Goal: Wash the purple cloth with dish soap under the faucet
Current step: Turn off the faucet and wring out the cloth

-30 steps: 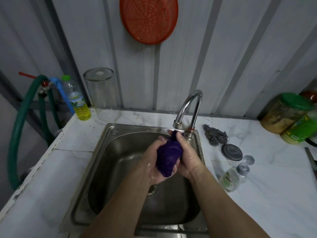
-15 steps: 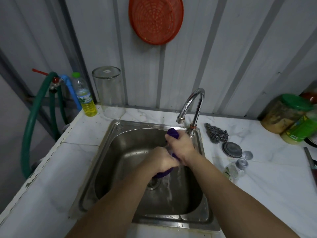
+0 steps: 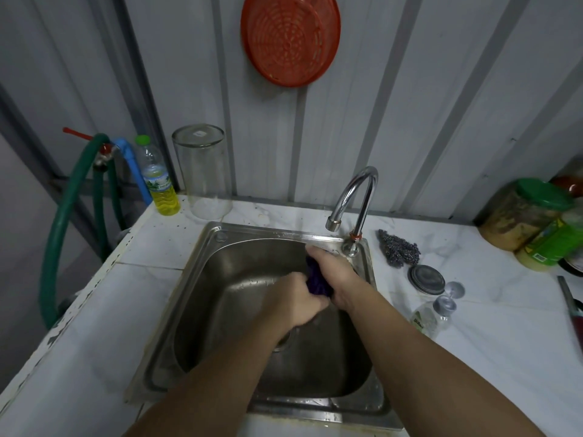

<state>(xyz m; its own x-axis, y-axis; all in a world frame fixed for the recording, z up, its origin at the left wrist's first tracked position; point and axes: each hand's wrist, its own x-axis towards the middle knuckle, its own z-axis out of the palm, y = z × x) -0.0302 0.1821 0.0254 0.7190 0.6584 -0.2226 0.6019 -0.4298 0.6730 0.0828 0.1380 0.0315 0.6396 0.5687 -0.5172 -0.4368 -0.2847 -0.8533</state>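
The purple cloth (image 3: pixel 317 280) is bunched between both hands over the steel sink (image 3: pixel 220 257), below and a little left of the chrome faucet (image 3: pixel 353 197). My left hand (image 3: pixel 295 299) grips its lower end; my right hand (image 3: pixel 334 271) is closed over its upper end, so most of the cloth is hidden. No water stream is visible at the spout. A small clear dish soap bottle (image 3: pixel 430 316) lies on its side on the counter right of the sink.
A steel scourer (image 3: pixel 400 250), a round lid (image 3: pixel 426 279) and green-lidded jars (image 3: pixel 530 212) sit to the right. A glass jar (image 3: pixel 202 171), a yellow-liquid bottle (image 3: pixel 157 178) and a green hose (image 3: pixel 63 222) stand at the left. An orange strainer (image 3: pixel 290 36) hangs on the wall.
The hands turned over: the cloth, open to view in my palms a second ago, is now mostly covered by the backs of both hands and sits lower in the sink.
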